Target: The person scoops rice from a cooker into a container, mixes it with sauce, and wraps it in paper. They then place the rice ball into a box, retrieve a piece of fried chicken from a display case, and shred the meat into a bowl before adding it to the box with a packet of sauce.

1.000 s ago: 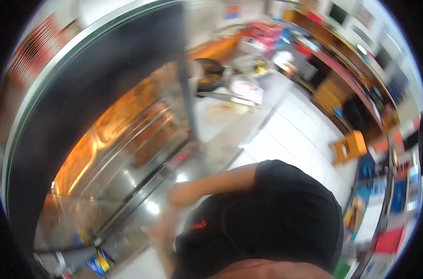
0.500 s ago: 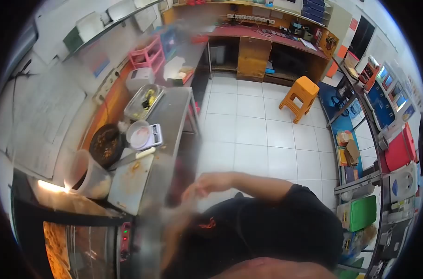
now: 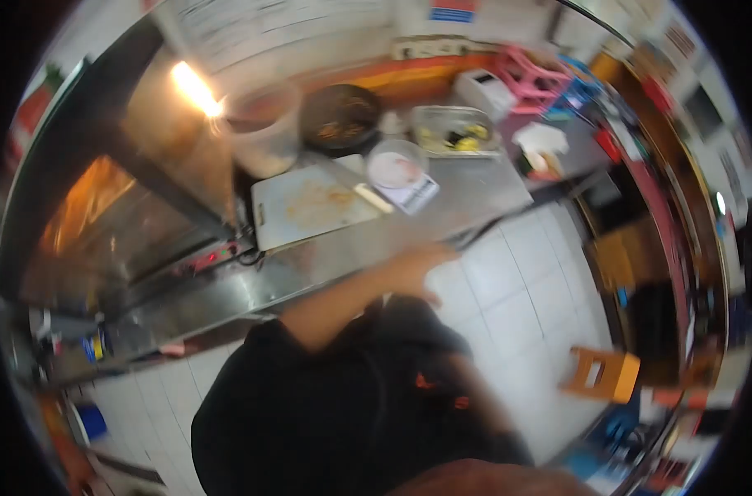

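Note:
My left hand reaches across my front, just off the edge of the steel counter. Its fingers are spread, and I see nothing in them. My right forearm is smeared by motion, and its hand is hidden. Nearest to my left hand on the counter is a knife with a cream handle, its blade over a stained white cutting board. A clear plastic bowl with a little pinkish content stands on a white kitchen scale.
Behind the board are a translucent bucket and a dark pan of brown food. A metal tray holds yellow and dark pieces. A lit glass cabinet stands left, an orange stool right. Another person's arm shows lower left.
My view has swung left, so the counter now runs across in front of me. My hands, close together before, are apart; my left hand now stretches forward to the right.

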The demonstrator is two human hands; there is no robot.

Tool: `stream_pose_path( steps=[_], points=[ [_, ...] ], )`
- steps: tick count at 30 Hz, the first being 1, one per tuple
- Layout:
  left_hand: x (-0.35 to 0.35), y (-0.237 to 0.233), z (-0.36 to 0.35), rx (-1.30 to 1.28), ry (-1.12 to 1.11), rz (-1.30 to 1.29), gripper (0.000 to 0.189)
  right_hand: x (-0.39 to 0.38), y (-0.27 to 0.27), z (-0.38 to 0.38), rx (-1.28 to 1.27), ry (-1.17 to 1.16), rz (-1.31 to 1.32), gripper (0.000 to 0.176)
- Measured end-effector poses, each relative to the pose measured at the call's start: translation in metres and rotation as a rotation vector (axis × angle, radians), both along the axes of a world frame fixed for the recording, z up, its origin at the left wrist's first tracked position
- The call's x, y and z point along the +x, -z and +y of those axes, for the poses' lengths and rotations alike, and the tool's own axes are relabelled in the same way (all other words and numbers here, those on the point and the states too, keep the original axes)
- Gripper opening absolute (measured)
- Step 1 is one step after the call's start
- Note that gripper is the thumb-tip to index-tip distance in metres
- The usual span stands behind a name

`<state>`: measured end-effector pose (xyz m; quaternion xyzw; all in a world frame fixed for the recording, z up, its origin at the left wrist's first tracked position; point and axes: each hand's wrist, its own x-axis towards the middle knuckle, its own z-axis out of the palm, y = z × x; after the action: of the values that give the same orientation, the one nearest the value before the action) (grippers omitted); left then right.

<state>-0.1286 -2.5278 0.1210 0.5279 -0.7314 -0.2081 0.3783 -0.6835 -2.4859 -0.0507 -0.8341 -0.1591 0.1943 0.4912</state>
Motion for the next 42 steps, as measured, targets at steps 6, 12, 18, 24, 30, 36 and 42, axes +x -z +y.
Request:
stream_pose_path(
  steps=[6, 12, 18, 24, 30, 36, 42],
  points=[
    [0.216, -0.046, 0.001, -0.318, -1.076, -0.252, 0.047, 0.078, -0.128, -0.130, 0.350, 0.424, 0.199, 0.043],
    [0.321, -0.025, 0.044, -0.215, -1.428, -0.673, 0.038, 0.342, -0.248, -0.187, 0.532, 0.836, 0.398, 0.052],
    [0.280, 0.005, 0.070, 0.023, -1.217, -0.570, 0.016, 0.586, -0.288, -0.212, 0.327, 0.629, -0.002, 0.036],
    [0.261, 0.021, 0.075, -0.038, -1.250, -0.575, 0.011, 0.825, -0.230, -0.160, -0.463, 0.323, -0.471, 0.021],
    [0.257, 0.023, 0.066, -0.071, -1.332, -0.550, 0.008, 0.915, -0.173, -0.167, -1.129, 0.044, -0.705, 0.013],
    [0.259, 0.019, 0.053, -0.104, -1.347, -0.576, 0.006, 0.908, -0.216, -0.168, -0.880, 0.264, -0.669, 0.008],
    [0.259, 0.017, 0.042, -0.060, -1.324, -0.538, 0.005, 0.895, -0.228, -0.156, 0.191, 0.358, -0.422, 0.033]
  ],
)
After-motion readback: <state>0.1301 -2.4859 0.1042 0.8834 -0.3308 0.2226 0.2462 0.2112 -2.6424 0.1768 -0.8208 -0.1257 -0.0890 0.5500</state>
